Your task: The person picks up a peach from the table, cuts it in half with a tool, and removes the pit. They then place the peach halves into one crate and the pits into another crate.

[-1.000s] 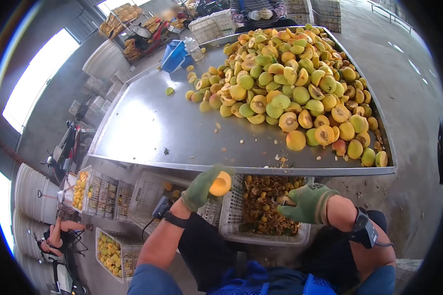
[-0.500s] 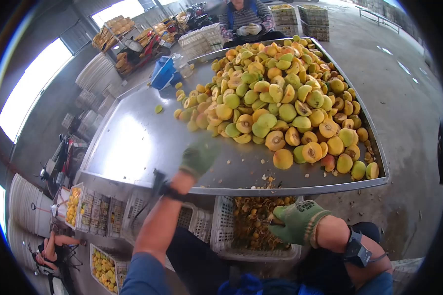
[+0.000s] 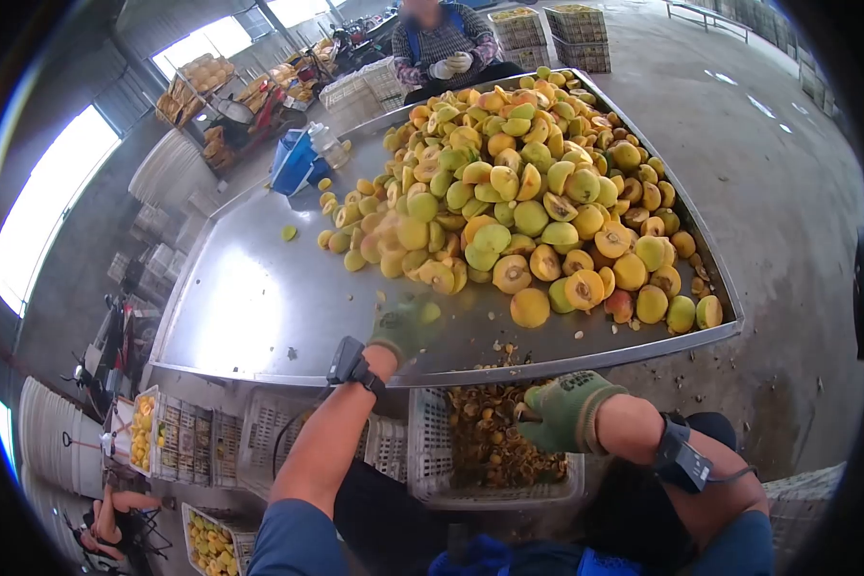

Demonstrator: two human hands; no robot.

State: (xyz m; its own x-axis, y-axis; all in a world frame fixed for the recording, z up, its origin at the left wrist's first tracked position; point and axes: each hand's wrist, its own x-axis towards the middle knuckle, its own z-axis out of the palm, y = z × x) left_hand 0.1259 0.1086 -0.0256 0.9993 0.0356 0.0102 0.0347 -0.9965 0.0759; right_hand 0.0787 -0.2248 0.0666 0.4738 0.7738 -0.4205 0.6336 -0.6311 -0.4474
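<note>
My left hand point(image 3: 400, 328), in a green glove, rests blurred on the steel table point(image 3: 250, 298) near its front edge. Its fingers curl on a small yellow-green fruit point(image 3: 430, 312). A large heap of whole and halved yellow-green fruit point(image 3: 528, 182) covers the table's right and far side. My right hand point(image 3: 566, 411), also gloved in green, is below the table edge over a white crate of pits point(image 3: 432, 480). It grips a small tool point(image 3: 523, 415), mostly hidden by the glove.
A person sits at the table's far end with gloved hands point(image 3: 446, 67) together. A blue container point(image 3: 293, 158) and a bottle point(image 3: 328, 144) stand at the far left. White crates with cut fruit point(image 3: 149, 427) sit under the table's left. Stacked crates point(image 3: 547, 24) stand behind.
My left hand, holding a cut fruit half below the table edge a second ago, went up onto the table and now sits by a small fruit. My right hand stayed over the pit crate.
</note>
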